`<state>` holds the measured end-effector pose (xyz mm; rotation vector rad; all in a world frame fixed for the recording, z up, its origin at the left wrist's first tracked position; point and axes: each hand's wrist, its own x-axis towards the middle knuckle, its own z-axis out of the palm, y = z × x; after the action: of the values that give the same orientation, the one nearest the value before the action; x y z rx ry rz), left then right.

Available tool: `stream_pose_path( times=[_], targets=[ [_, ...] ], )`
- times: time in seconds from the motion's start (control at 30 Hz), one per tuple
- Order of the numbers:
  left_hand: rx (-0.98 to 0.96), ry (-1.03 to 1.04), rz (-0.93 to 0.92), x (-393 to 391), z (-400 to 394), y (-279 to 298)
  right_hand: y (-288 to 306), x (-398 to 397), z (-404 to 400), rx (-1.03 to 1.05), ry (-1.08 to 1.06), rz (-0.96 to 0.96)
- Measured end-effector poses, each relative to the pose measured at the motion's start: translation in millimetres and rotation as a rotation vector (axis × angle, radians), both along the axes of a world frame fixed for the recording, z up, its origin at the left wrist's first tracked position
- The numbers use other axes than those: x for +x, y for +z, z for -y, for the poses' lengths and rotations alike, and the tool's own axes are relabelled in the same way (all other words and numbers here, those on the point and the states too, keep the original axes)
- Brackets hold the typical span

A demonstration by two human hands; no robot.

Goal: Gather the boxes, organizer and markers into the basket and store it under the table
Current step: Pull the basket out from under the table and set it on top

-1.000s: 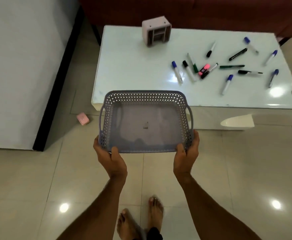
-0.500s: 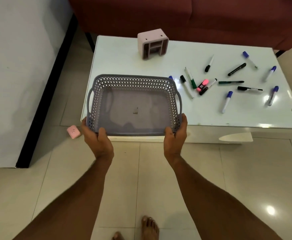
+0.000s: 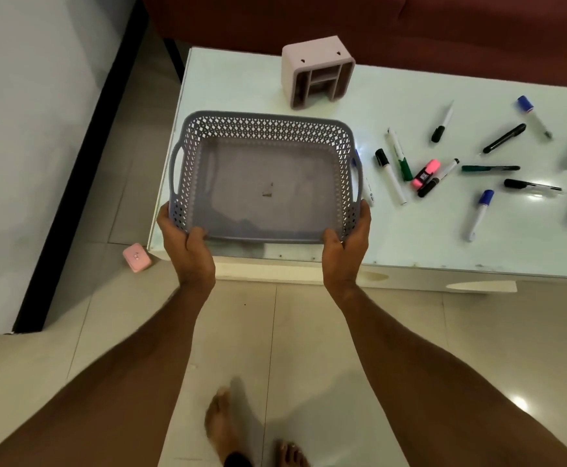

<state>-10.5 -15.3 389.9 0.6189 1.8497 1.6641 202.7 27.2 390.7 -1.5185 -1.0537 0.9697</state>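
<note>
Both hands grip a grey perforated plastic basket (image 3: 265, 178) w/ side handles, at its near corners: left hand (image 3: 186, 246) wrapped on the near-left corner, thumb over the near rim; right hand (image 3: 344, 246) likewise on the near-right corner. Basket sits level, over the near-left part of the white glossy tabletop (image 3: 410, 237); cannot tell whether its base touches the surface. Interior holds nothing but a small brownish speck near centre.

Ref. basket centre:
- 12–1 o'clock: pink-beige plastic desk organizer (image 3: 317, 70), lying on its side, compartments facing the camera, near the far edge, apart from basket.
- 3 o'clock: scattered markers, all flat on tabletop. A blue-capped one lies just beside the basket's right handle, partly hidden by it. Next, a black-capped white marker (image 3: 390, 175), then a green-capped one (image 3: 399, 154), crossing close. A pink highlighter (image 3: 426, 173) lies touching a black-tipped marker (image 3: 438, 178). Further right: dark green pen (image 3: 490, 168), black pen (image 3: 531, 185), blue-capped white marker (image 3: 479, 214).
- 2 o'clock: black-capped marker (image 3: 442, 123), all-black marker (image 3: 504, 138), blue-capped marker (image 3: 533, 116). Two more blue-capped at right frame edge.
- 8 o'clock: small pink cube-shaped box (image 3: 136, 257) on the tiled floor, just beside the tabletop's near-left corner.

Dark red sofa (image 3: 410, 28) at 12 o'clock, behind tabletop. Bare feet at 6 o'clock.
</note>
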Motion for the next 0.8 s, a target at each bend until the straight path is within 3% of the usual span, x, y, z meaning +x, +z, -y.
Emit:
stream_pose_path(
  times=[0.8],
  targets=[
    [-0.069,-0.091,-0.036,-10,-33,3,19,-12,-27,-0.162,-0.039,0.181]
  ],
)
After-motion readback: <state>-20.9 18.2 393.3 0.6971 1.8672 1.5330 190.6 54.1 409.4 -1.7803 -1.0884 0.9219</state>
